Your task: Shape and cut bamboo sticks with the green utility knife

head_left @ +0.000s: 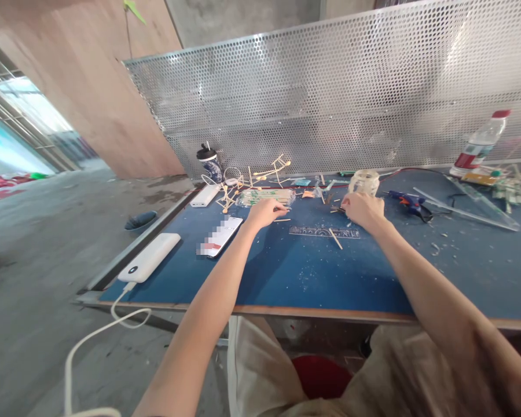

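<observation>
My left hand [267, 213] is over the table beside a clear plastic pack of thin wooden sticks [260, 197]. Its fingertips are pinched together; whatever is between them is too small to make out. A loose stick [282, 220] lies just below those fingertips. My right hand [365, 209] is closed, fingertips down by small dark scraps [338, 209], in front of a clear jar-like container [363, 180]. What it holds, if anything, is hidden. Between the hands lies a transparent ruler [304, 231] with a wooden stick [336, 238] across it.
Behind my left hand stands a stick frame with glued joints [260, 175]. A phone [221, 236], a white power bank [150, 258] with a cable and a lidded cup [209, 162] are leftward. Rightward are a blue glue gun [410, 201], clear set square [481, 202] and bottle [480, 145]. Perforated metal [286, 110] walls the back.
</observation>
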`<state>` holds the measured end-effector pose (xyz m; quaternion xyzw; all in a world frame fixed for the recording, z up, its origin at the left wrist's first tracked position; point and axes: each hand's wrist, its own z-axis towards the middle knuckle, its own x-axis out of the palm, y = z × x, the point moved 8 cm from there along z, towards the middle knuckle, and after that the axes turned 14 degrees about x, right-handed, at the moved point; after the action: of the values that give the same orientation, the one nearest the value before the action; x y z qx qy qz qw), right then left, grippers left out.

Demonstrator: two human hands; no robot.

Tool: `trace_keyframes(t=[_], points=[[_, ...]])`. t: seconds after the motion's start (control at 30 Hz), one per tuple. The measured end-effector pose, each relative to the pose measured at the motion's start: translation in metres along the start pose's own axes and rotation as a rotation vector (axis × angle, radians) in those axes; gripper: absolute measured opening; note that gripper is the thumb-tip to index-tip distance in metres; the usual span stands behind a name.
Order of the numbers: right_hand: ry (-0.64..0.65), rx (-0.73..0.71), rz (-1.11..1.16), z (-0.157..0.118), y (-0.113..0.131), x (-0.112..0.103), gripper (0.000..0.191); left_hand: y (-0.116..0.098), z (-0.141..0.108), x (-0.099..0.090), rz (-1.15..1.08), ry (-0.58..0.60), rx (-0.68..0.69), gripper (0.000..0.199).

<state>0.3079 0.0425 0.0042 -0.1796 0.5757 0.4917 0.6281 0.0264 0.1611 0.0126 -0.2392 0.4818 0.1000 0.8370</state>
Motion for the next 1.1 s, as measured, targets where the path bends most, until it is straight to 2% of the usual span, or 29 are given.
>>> trace_keyframes(t=[0.1, 0.2, 0.33, 0.4, 0.47, 0.6, 0.77, 0.9, 1.1], points=[[-0.024, -0.052, 0.043, -0.005, 0.013, -0.007, 0.027, 0.007, -0.003, 0.015, -0.009, 0.166, -0.008, 0.013], [-0.030, -0.129, 0.095, -0.012, 0.028, -0.009, 0.015, 0.009, -0.007, 0.027, -0.034, 0.288, -0.006, 0.028], [-0.052, -0.239, 0.183, -0.021, 0.045, -0.012, 0.013, 0.003, -0.007, 0.035, -0.078, 0.351, 0.036, 0.041], [-0.076, -0.301, 0.237, -0.026, 0.051, -0.017, 0.015, -0.005, -0.004, 0.032, -0.096, 0.312, 0.066, 0.034], [-0.117, -0.375, 0.295, -0.033, 0.058, -0.026, 0.019, -0.016, 0.000, 0.024, -0.120, 0.223, 0.096, 0.026], [-0.240, -0.502, 0.393, -0.047, 0.063, -0.048, 0.033, -0.042, 0.007, 0.005, -0.228, 0.009, 0.157, 0.032], [-0.360, -0.599, 0.437, -0.061, 0.062, -0.066, 0.046, -0.069, 0.011, -0.009, -0.384, -0.194, 0.205, 0.040], [-0.385, -0.673, 0.434, -0.070, 0.065, -0.071, 0.054, -0.091, 0.012, -0.018, -0.436, -0.277, 0.264, 0.040], [-0.367, -0.743, 0.457, -0.075, 0.073, -0.071, 0.053, -0.119, 0.002, -0.029, -0.400, -0.406, 0.353, 0.036]])
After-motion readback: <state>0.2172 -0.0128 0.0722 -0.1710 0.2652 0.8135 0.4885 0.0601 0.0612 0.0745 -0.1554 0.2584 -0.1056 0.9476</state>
